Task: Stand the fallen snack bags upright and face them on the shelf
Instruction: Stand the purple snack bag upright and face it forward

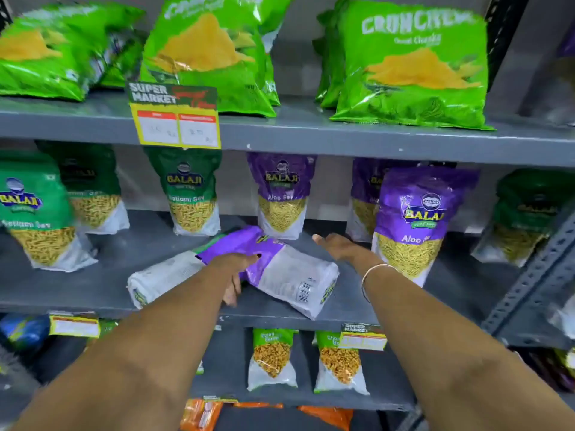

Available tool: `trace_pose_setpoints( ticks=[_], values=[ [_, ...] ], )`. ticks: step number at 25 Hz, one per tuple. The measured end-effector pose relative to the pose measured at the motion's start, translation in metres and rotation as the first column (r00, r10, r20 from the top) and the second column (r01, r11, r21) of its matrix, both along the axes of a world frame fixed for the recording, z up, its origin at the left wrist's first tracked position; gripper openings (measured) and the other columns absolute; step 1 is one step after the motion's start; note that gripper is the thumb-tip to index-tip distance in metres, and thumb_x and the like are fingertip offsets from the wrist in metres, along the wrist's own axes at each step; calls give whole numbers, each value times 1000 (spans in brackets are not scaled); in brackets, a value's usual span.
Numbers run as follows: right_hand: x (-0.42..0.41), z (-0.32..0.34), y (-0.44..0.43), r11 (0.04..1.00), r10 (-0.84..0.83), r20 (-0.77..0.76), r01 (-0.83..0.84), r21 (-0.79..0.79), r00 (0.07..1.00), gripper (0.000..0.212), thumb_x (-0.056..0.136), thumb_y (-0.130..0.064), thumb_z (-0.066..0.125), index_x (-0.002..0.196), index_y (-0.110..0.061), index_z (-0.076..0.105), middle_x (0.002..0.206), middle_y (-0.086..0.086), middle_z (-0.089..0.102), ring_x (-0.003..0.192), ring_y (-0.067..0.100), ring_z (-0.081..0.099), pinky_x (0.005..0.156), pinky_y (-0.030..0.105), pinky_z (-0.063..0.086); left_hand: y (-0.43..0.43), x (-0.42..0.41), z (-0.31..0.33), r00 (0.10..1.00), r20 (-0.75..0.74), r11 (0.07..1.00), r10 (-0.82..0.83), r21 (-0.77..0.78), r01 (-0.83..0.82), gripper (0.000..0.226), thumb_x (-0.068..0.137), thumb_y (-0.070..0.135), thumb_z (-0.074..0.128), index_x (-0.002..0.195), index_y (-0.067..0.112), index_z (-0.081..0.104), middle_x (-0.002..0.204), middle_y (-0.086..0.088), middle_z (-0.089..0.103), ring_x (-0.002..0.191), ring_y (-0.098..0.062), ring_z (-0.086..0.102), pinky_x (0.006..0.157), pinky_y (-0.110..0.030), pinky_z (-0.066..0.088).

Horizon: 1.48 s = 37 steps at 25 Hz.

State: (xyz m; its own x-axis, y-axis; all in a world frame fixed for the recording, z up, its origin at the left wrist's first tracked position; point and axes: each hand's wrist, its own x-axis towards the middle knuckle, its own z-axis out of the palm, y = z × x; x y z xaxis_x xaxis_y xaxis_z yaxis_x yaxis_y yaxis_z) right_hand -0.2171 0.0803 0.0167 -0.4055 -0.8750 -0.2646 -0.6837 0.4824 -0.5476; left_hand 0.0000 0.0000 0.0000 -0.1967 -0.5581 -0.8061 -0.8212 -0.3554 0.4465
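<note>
Grey metal shelving (311,136) (perforated upright (529,275) at right)

The front middle of the grey shelf (93,284) is blocked by two fallen bags (289,275). Bare shelf is left between these and the standing purple bag (407,225) at the right.

Supermarket aisle, grey metal shelves (311,135), snack bags (410,66), price tags (175,118)
</note>
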Motion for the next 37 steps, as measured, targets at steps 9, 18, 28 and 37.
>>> trace_pose_setpoints(
  ticks=[9, 18, 28, 37],
  values=[
    [-20, -30, -30, 969, 24, 305, -97, 229, 952, 63, 75, -52, 66, 116, -6, 57, 103, 6, 67, 112, 26, 61, 89, 31, 48, -2, -10, -10, 844, -376, 897, 382, 371, -241, 72, 87, 29, 59, 145, 2, 26, 151, -24, 31, 139, -38, 34, 114, -51, 27],
    [-3, 7, -10, 954, -23, 380, -93, 285, 925, 31, 77, -26, 73, 90, 1, 66, 80, 5, 64, 87, 22, 58, 102, 45, 44, -6, -10, 0, 809, -467, 934, 357, 212, -289, 18, 81, 6, 67, 89, 0, 53, 79, -16, 63, 83, -31, 60, 106, -54, 38],
    [10, -2, -8, 988, 32, 378, 28, -152, 925, 53, 61, -2, 82, 110, -5, 61, 107, 13, 68, 91, 27, 67, 64, 32, 59, -30, -24, 18, 770, -637, 851, -9, -409, -328, 55, 51, 6, 86, 103, 2, 67, 111, -20, 70, 102, -31, 66, 84, -45, 55],
    [5, -64, -26, 883, -116, 463, 305, -357, 879, 81, 42, -8, 87, 116, -6, 53, 118, 21, 65, 111, 37, 62, 96, 53, 49, -48, -38, 2, 822, -548, 781, -154, -577, -239, 58, 57, 4, 84, 110, 0, 61, 108, -11, 67, 98, -22, 61, 87, -30, 50]
  ],
)
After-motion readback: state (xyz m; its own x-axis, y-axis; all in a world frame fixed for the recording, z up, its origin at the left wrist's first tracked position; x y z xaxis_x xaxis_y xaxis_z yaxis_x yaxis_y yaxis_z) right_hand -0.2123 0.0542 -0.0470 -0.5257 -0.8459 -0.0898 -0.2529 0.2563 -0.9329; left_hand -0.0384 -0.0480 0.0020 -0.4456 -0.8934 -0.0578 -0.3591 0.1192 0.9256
